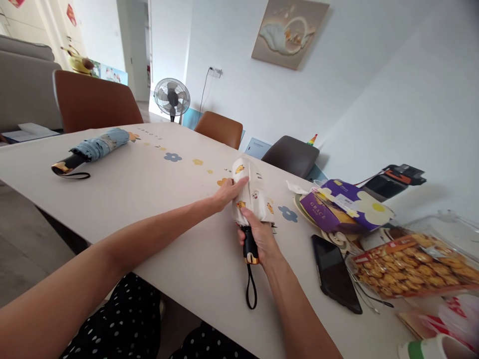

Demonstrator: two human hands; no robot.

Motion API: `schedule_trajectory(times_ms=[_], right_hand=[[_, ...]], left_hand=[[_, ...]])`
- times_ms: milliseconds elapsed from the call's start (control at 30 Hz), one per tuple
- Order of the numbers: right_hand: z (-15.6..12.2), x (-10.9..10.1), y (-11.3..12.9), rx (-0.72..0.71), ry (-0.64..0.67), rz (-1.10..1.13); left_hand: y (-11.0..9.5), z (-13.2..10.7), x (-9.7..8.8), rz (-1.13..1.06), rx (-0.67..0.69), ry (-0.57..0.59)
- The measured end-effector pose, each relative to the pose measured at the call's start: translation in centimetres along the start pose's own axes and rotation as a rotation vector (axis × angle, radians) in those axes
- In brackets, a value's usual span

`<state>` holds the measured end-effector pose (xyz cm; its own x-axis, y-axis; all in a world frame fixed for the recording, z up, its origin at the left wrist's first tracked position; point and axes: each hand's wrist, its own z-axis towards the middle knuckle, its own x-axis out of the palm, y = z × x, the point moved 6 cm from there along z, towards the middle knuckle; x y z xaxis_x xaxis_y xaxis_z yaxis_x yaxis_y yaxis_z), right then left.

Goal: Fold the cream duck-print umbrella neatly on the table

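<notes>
A folded white umbrella (254, 187) with small printed figures lies along the middle of the table, its canopy pointing away from me. My right hand (263, 238) grips it where the canopy meets the black handle (249, 244). At the canopy's left side, my left hand (229, 193) holds the fabric, with part of its fingers hidden. From the gold-trimmed handle end hangs a black wrist strap (251, 294). A second folded umbrella (103, 144), light blue with a black and gold handle, rests at the table's left, apart from both hands.
Right of my right arm lies a black phone (337, 271). Beyond it are a bag of cookies (415, 264), a purple box (333, 204), cables and a cup (430, 347). Chairs (220, 128) stand along the far side of the white table (149, 199); a fan (172, 97) is behind.
</notes>
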<state>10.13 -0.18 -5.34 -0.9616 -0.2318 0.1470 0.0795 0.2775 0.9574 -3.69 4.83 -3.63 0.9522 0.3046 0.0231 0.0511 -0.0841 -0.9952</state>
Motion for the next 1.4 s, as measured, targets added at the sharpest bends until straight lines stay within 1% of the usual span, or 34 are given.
schedule_trajectory(times_ms=[67,133,200,300,367,433,500,567,633,700,767,833,867,900,933,967,1000,1033,1067,1133,1200,1300,1400], right_hand=[[0.1,-0.2,0.6,-0.032,0.002,0.061],[0.2,-0.4,0.9,-0.026,0.025,0.123],[0.2,-0.2,1.2,-0.001,0.078,0.192],[0.1,0.0,1.6,0.006,0.138,0.270],[0.0,0.1,1.7,-0.003,0.143,0.292],[0.1,-0.1,1.7,-0.013,0.119,0.294],[0.2,-0.5,1.7,-0.038,0.059,0.276],[0.3,-0.8,1.6,-0.062,0.012,0.249],[0.2,-0.7,1.5,-0.072,0.018,0.230],[0.1,-0.4,1.5,-0.074,0.051,0.215],[-0.1,-0.1,1.5,-0.089,0.065,0.197],[-0.2,0.0,1.7,-0.117,0.061,0.177],[-0.2,0.0,1.8,-0.133,0.049,0.166],[-0.2,-0.2,1.8,-0.150,0.029,0.154],[-0.2,-0.3,1.9,-0.166,0.001,0.137],[-0.2,-0.5,1.9,-0.179,-0.031,0.116],[-0.1,-0.7,1.8,-0.189,-0.062,0.092],[-0.1,-0.8,1.8,-0.199,-0.086,0.068],[-0.2,-0.9,1.8,-0.206,-0.099,0.047],[-0.3,-0.7,1.8,-0.205,-0.099,0.018],[-0.5,-0.3,1.8,-0.191,-0.067,-0.002],[-0.9,0.5,1.6,-0.135,0.041,-0.029],[-1.2,1.2,0.8,-0.027,0.130,-0.028]], left_hand=[[0.2,0.8,-0.6,-0.076,-0.034,-0.017],[0.9,1.3,-0.8,-0.142,-0.110,-0.005],[1.6,1.5,-0.5,-0.169,-0.181,0.039],[2.1,1.4,0.5,-0.203,-0.222,0.130],[2.2,1.6,0.5,-0.202,-0.217,0.127],[2.2,2.0,-0.2,-0.170,-0.183,0.057],[2.2,2.4,-1.2,-0.110,-0.125,-0.040],[2.3,2.7,-1.9,-0.033,-0.070,-0.106],[2.7,2.8,-2.0,0.049,-0.044,-0.126],[3.0,2.8,-2.1,0.117,-0.030,-0.136],[2.9,2.8,-2.3,0.160,-0.003,-0.176],[2.1,2.4,-2.6,0.180,0.045,-0.244],[1.4,2.0,-2.7,0.184,0.104,-0.289],[0.5,1.4,-2.6,0.181,0.189,-0.323],[-0.5,0.7,-2.3,0.171,0.292,-0.333],[-1.5,-0.1,-1.7,0.158,0.397,-0.311],[-2.3,-1.0,-0.8,0.143,0.479,-0.257],[-2.8,-1.8,0.2,0.126,0.523,-0.180],[-3.0,-2.5,1.1,0.116,0.518,-0.101],[-2.9,-3.5,2.5,0.100,0.441,0.010],[-2.5,-3.9,3.1,0.041,0.333,0.085],[-2.2,-3.3,3.0,-0.184,0.188,0.187],[-2.1,-2.4,2.5,-0.454,0.053,0.280]])
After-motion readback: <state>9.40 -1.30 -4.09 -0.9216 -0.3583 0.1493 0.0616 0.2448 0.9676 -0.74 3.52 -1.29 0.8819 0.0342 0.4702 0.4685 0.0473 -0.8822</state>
